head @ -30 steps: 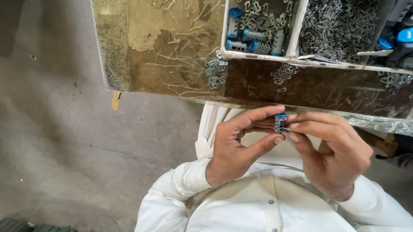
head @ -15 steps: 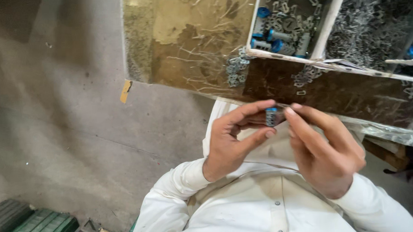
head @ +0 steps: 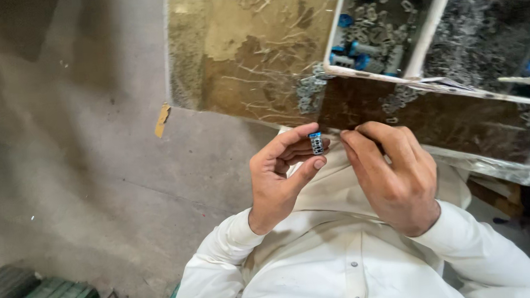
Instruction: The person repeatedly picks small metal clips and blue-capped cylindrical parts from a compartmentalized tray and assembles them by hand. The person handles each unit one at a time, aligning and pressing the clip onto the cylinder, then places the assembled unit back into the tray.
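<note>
Right hand [head: 395, 174] has let go now, its fingers curled and empty beside the clip [head: 316, 143]. Left hand [head: 280, 178] alone pinches that small blue clip, just near of the table [head: 244, 61] edge, so fitting looks finished.

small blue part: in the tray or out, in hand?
Out, in hand. The small blue part is pinched in the left hand's fingertips, below the white tray of similar pieces.
</note>
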